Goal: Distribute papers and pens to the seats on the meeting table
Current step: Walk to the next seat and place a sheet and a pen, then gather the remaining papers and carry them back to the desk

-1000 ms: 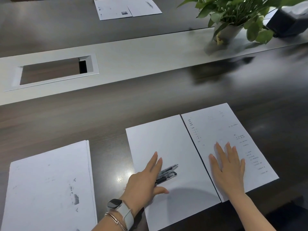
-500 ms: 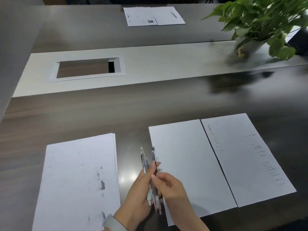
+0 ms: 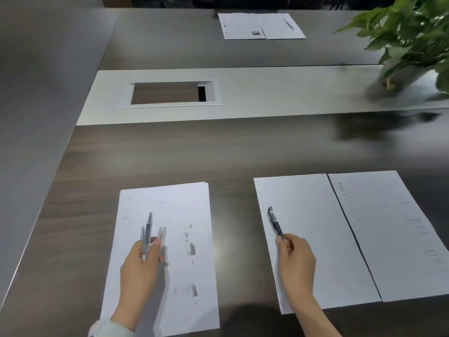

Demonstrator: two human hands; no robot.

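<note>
My left hand [image 3: 141, 266] holds a small bunch of clear pens [image 3: 147, 233] above a stack of papers [image 3: 170, 242] lying near the table's front edge on the left. My right hand [image 3: 295, 261] grips one black pen [image 3: 275, 222] by its lower end, over the left part of a blank sheet [image 3: 315, 229]. A printed sheet [image 3: 393, 229] lies right beside that blank sheet. Across the table another pair of sheets [image 3: 260, 25] lies with a pen [image 3: 289, 24] on it.
The dark wood meeting table [image 3: 170, 152] has a pale centre strip with a rectangular cable hatch [image 3: 170, 93]. A potted green plant [image 3: 403, 45] stands on the strip at the far right. The table's left edge runs diagonally along a grey floor.
The pens lay under my left hand on the blank sheet. I picked them up and split them: my left hand carried the bunch over the stack, my right hand kept one pen.
</note>
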